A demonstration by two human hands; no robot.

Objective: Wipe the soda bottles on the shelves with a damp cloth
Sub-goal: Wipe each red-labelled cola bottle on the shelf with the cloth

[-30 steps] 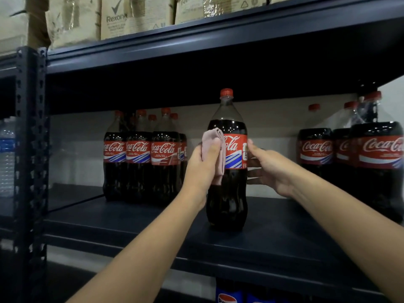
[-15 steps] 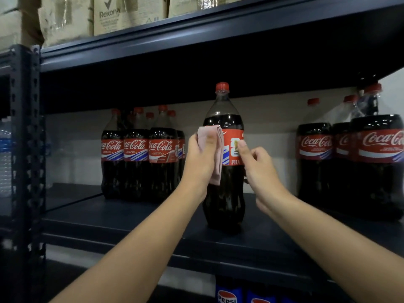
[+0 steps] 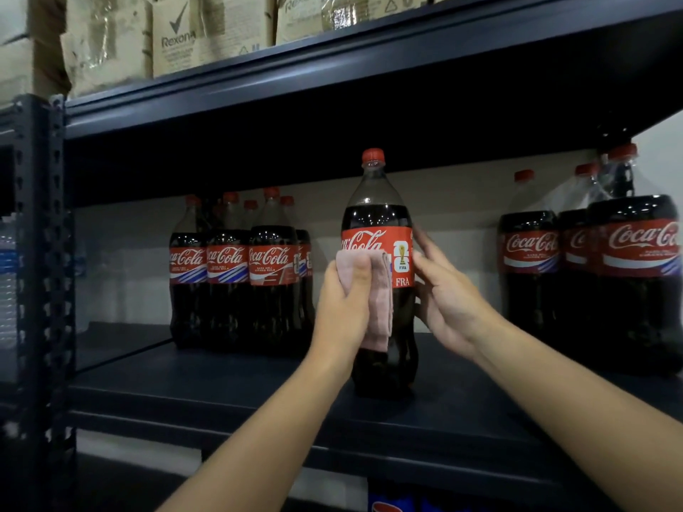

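A single cola bottle (image 3: 380,290) (red cap, red label) is stood upright near the front of a dark metal shelf (image 3: 229,397). A pink cloth (image 3: 380,290) is pressed against its label by the left hand (image 3: 345,308), whose thumb and fingers are curled round the fabric. The bottle's right side is touched by the straightened fingers of the right hand (image 3: 449,301). Clusters of matching bottles are seen to the left (image 3: 236,279) and right (image 3: 606,275). Cardboard boxes (image 3: 177,35) are stacked on the shelf above.
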